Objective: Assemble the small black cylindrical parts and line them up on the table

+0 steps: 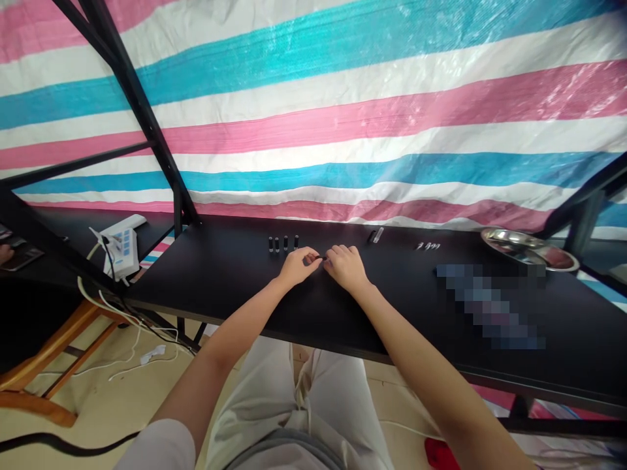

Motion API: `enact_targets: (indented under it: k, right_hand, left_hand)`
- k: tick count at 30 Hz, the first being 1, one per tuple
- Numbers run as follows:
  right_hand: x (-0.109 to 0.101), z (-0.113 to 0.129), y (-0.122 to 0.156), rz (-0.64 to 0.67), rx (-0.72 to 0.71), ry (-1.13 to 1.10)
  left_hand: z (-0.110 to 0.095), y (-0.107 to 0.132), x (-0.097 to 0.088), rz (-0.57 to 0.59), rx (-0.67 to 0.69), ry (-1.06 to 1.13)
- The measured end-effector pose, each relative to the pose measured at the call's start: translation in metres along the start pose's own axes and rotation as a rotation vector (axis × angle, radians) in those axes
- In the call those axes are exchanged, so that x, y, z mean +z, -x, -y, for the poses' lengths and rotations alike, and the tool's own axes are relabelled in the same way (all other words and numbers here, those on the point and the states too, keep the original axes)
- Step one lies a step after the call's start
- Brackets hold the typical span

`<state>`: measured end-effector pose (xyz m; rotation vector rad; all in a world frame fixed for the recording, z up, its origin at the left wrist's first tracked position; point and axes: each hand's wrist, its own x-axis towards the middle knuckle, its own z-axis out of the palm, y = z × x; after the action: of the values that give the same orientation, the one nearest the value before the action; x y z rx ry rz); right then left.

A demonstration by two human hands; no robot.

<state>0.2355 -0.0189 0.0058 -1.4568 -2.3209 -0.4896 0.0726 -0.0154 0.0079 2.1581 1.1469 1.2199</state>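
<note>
Preferably, I should steady both wrists while the small, slim black piece point(321, 258) sits over the flat black tabletop point(220, 274) between my bare left hand point(298, 264), thumb and fingers pinching one end, and my bare right hand point(347, 267), fingers curled, their hold too hidden to tell

Bare arms point(245, 326) stretched forward, hands point(296, 266) point(347, 268) close together, fingers point(339, 250) bent

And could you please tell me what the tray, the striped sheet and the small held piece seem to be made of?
Tray: probably polished metal, given its mirror-like glints. Striped sheet: likely woven plastic, fairly glossy, with creases and bright highlights. Held piece: dark, possibly plastic, though too small to be sure.
</note>
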Motion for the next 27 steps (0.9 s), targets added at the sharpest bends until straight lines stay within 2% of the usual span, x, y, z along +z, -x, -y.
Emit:
enact_targets:
  k: [7,13,16,27]
  right_hand:
    - [0.007,0.015,-0.01,0.059,-0.065,-0.111]
    - [0.013,0.023,-0.033,0.058,0.095,-0.299]
    - [0.014,0.026,-0.042,0.064,0.122,-0.362]
    - [0.01,0.021,-0.044,0.044,0.047,-0.234]
  left_hand:
    - [0.0,0.006,0.0,0.064,-0.008,-0.155]
    - [0.003,0.003,-0.009,-0.104,-0.166,-0.177]
    - [0.006,0.0,-0.014,-0.158,-0.221,-0.152]
    - [0.009,-0.002,-0.015,-0.159,-0.22,-0.041]
